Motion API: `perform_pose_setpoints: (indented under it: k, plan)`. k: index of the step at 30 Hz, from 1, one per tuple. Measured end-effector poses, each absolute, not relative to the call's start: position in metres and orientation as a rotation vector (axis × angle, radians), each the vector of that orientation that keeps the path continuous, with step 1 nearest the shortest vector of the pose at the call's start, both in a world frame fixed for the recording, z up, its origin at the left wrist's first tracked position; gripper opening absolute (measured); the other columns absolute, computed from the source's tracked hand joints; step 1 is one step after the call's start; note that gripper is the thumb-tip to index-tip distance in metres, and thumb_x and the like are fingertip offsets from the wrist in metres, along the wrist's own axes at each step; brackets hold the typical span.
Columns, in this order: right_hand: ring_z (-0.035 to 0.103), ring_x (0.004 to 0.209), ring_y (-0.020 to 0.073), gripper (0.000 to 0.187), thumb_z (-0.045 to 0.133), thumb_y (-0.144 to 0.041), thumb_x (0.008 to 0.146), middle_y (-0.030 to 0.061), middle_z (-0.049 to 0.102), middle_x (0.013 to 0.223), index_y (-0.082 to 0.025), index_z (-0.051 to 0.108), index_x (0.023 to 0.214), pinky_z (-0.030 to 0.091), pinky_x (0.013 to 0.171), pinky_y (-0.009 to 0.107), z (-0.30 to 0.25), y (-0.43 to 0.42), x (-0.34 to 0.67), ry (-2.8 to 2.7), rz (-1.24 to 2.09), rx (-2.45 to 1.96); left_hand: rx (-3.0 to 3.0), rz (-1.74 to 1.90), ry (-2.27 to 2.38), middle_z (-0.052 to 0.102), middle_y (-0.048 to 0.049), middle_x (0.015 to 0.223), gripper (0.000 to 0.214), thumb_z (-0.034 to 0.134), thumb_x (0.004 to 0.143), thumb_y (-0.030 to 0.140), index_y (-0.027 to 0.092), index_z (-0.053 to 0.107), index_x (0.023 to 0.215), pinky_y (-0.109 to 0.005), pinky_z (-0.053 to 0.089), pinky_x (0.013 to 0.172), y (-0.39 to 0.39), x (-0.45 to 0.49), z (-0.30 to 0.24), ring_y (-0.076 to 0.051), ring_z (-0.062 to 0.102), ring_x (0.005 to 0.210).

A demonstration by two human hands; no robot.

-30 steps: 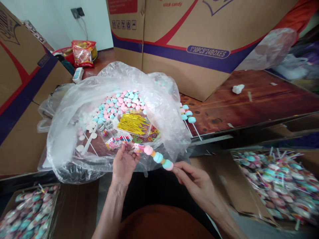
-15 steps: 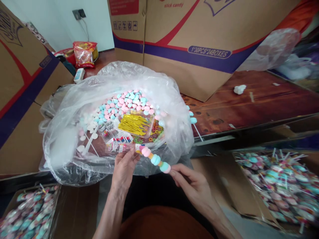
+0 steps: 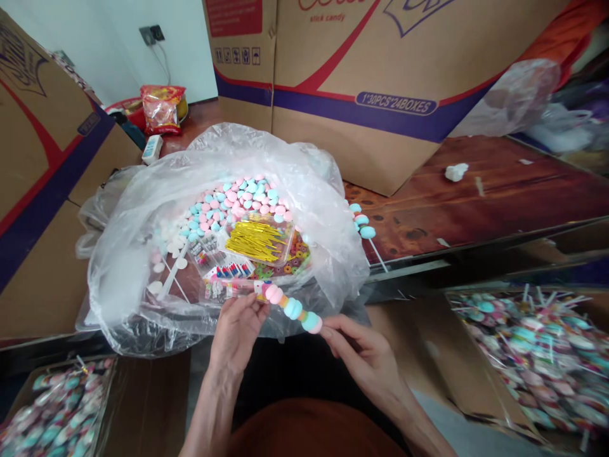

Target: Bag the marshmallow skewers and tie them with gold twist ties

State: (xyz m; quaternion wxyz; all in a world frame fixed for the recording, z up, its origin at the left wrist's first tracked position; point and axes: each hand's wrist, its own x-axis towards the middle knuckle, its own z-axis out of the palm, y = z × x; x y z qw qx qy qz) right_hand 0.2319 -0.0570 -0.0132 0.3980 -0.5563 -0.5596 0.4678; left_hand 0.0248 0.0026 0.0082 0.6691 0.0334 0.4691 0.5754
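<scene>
A candy skewer [image 3: 291, 308] with pink and blue discs and small orange rings lies between my hands, over the near edge of the table. My left hand [image 3: 236, 330] pinches its upper end beside a clear wrapper sleeve [image 3: 227, 289]. My right hand [image 3: 361, 355] grips the lower end just past the last pink disc. Behind them, an open clear plastic bag [image 3: 143, 241] holds loose pink and blue candies [image 3: 238, 197], a tray of gold twist ties [image 3: 257, 240], small ring candies [image 3: 285, 266] and white sticks [image 3: 172, 273].
A finished skewer [image 3: 362, 227] lies on the wooden table [image 3: 476, 197] right of the bag. Large cardboard cartons [image 3: 371, 76] stand behind and at left. Boxes of wrapped candy skewers sit low at right [image 3: 533, 349] and low at left [image 3: 52, 406].
The skewer and both hands have shifted slightly left and up toward the wrapper sleeve. The camera view moved a little.
</scene>
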Motion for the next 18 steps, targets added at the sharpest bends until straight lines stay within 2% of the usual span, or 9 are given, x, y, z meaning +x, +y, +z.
perform_pose_setpoints:
  k: [3,8,11,14,18]
  plan:
    - [0.047,0.055,0.0119,0.031,0.057,-0.043,0.097,-0.0021,0.051,0.061,-0.019,0.073,0.085,0.038,0.052,0.022,-0.014,-0.056,0.232,-1.356,1.192,-1.386,0.098,1.336,1.095,0.073,-0.0049,0.077,0.024,0.086,0.059,0.009,0.015,0.064,0.066,-0.033,0.055,0.077,0.002,0.023,0.008,-0.018,0.070,0.078]
    - [0.043,0.056,0.0115,0.030,0.062,-0.044,0.093,-0.0022,0.049,0.063,-0.018,0.068,0.079,0.035,0.050,0.022,-0.010,-0.044,0.221,-1.214,1.167,-1.339,0.221,1.425,1.109,0.075,-0.0030,0.082,0.032,0.088,0.059,0.018,0.018,0.070,0.086,-0.032,0.055,0.076,0.001,0.024,0.008,-0.018,0.071,0.076]
    - [0.040,0.055,0.0112,0.027,0.067,-0.042,0.086,-0.0031,0.046,0.061,-0.018,0.065,0.073,0.035,0.051,0.023,-0.004,-0.032,0.202,-1.189,1.136,-1.323,0.222,1.418,1.118,0.074,-0.0020,0.078,0.029,0.089,0.060,0.021,0.018,0.069,0.081,-0.030,0.055,0.071,0.000,0.029,0.007,-0.017,0.070,0.073]
    - [0.029,0.050,0.0090,0.019,0.072,-0.037,0.080,-0.0083,0.032,0.055,-0.018,0.065,0.078,0.029,0.047,0.022,0.002,-0.020,0.181,-1.157,1.136,-1.318,0.234,1.392,1.127,0.073,-0.0021,0.074,0.026,0.090,0.060,0.023,0.018,0.069,0.074,-0.028,0.054,0.064,-0.002,0.035,0.006,-0.016,0.068,0.068]
    - [0.024,0.052,0.0084,0.016,0.072,-0.031,0.078,-0.0101,0.025,0.057,-0.018,0.066,0.082,0.026,0.048,0.022,0.006,-0.004,0.162,-1.182,1.119,-1.263,0.280,1.384,1.158,0.073,-0.0022,0.079,0.025,0.091,0.060,0.023,0.017,0.072,0.073,-0.027,0.055,0.065,-0.007,0.040,0.006,-0.016,0.068,0.074]
